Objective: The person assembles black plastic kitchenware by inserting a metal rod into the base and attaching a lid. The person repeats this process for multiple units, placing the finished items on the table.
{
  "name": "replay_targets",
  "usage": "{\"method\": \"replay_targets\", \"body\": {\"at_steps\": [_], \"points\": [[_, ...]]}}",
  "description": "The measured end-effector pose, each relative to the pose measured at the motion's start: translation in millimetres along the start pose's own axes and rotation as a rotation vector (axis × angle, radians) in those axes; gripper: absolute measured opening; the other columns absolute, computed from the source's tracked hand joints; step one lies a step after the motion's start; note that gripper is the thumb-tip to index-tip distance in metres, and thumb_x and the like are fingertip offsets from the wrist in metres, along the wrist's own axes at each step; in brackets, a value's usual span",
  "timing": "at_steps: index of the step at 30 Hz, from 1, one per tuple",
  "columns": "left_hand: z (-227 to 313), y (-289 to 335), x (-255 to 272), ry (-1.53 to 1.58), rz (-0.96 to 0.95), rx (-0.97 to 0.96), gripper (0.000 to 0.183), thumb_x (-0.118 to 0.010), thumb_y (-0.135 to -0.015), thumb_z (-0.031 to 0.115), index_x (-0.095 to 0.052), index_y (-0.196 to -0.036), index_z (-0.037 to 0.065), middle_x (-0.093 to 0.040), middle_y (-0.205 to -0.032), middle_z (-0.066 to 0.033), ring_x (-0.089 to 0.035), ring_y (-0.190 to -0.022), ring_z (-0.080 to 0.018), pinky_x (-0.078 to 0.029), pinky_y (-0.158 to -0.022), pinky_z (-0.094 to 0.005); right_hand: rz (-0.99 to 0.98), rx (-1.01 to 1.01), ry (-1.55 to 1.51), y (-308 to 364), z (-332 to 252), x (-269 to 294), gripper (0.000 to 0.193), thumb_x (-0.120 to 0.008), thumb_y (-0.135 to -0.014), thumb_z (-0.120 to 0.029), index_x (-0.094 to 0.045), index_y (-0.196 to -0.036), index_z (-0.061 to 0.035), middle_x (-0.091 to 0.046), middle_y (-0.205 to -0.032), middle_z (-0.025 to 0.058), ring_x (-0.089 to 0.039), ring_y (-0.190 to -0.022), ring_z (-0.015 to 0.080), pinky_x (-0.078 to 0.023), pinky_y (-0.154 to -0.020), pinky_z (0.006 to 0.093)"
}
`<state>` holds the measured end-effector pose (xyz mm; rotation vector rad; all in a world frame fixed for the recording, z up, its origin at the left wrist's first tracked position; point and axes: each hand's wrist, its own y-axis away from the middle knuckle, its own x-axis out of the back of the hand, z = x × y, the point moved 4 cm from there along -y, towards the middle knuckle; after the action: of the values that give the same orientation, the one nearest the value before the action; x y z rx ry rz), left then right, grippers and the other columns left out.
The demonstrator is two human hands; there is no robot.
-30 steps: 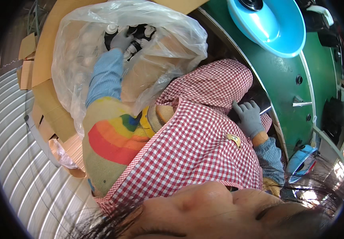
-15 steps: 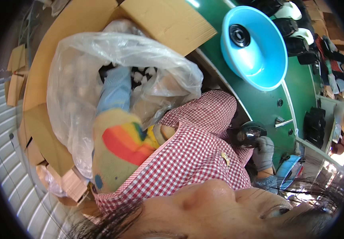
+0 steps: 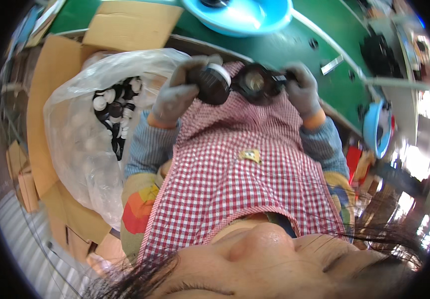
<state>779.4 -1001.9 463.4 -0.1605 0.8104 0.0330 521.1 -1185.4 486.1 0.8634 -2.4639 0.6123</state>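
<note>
My left hand (image 3: 172,99), in a grey glove, is closed around a round black cap-like part with a white band (image 3: 212,83). Facing it in front of my checked apron is a dark round piece with a short handle (image 3: 256,83), shiny at its centre. My gloved right hand (image 3: 303,92) grips that piece by its handle side. The two parts are close together; blur hides whether they touch. Beside my left arm, a clear plastic bag (image 3: 70,144) hangs open with several black and white parts (image 3: 115,109) inside.
A cardboard box (image 3: 38,114) surrounds the bag, its flap (image 3: 130,25) raised. On the green table (image 3: 294,50) stand a light blue basin (image 3: 245,20) with a black part in it and a metal piece (image 3: 332,65). Another blue basin (image 3: 372,129) and black items (image 3: 377,55) are at right.
My left hand has come out of the bag with the black and white cap-like part. My right hand has brought its dark piece toward the middle. The view has turned.
</note>
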Motion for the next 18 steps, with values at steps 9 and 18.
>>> {"method": "replay_targets", "body": {"at_steps": [9,18], "points": [[-75.4,-51.7,-28.9,-0.638,0.018,0.096,0.058,-0.056,-0.097,0.014,-0.042,-0.151,-0.002,-0.052,-0.144,-0.0171,-0.052,-0.132,-0.0244,-0.041,-0.114,-0.0349,0.318,0.058,0.302,37.3,-19.1,-5.1,0.025,-0.060,-0.069,-0.001,-0.069,-0.092,-0.0063,-0.068,-0.087,0.0111,-0.066,-0.080,0.0348,-0.054,-0.070,0.0410],[-76.8,-60.2,-46.9,-1.218,-0.179,0.263,0.080,-0.078,-0.076,0.020,-0.044,-0.147,0.000,-0.060,-0.124,-0.0166,-0.061,-0.110,-0.0230,-0.047,-0.104,-0.0343,0.329,-0.014,0.456,52.3,-19.4,-4.2,0.020,-0.067,-0.074,-0.012,-0.072,-0.093,-0.0102,-0.067,-0.084,0.0063,-0.067,-0.077,0.0286,-0.055,-0.069,0.0415]]}}
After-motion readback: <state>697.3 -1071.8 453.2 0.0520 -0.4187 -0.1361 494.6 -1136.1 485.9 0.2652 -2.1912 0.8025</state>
